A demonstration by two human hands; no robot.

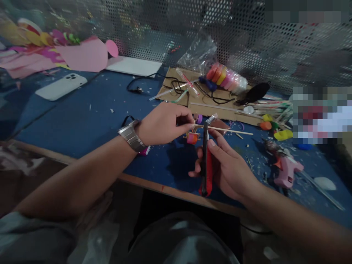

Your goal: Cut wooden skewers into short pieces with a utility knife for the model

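My left hand (pixel 166 124), with a metal watch on its wrist, pinches one end of a thin wooden stick (pixel 236 131) between thumb and fingertips. The stick points right, roughly level, above the blue table. Wrapped round a red and black utility knife (pixel 208 174) is my right hand (pixel 233 168), its thumb along the handle. The knife stands nearly upright in view, and its top end meets the stick just right of the left fingertips. Behind the hands lie a small orange and pink piece (pixel 192 138) and a purple ring-like cap (pixel 198 118), partly hidden.
A pink glue gun (pixel 287 172) lies at the right, near coloured caps (pixel 283 135). Cardboard (pixel 173 82) at the back bears cords, straws and a bag of coloured rolls (pixel 224 76). A white phone (pixel 61 87) and pink sheets (pixel 85 55) are at the left.
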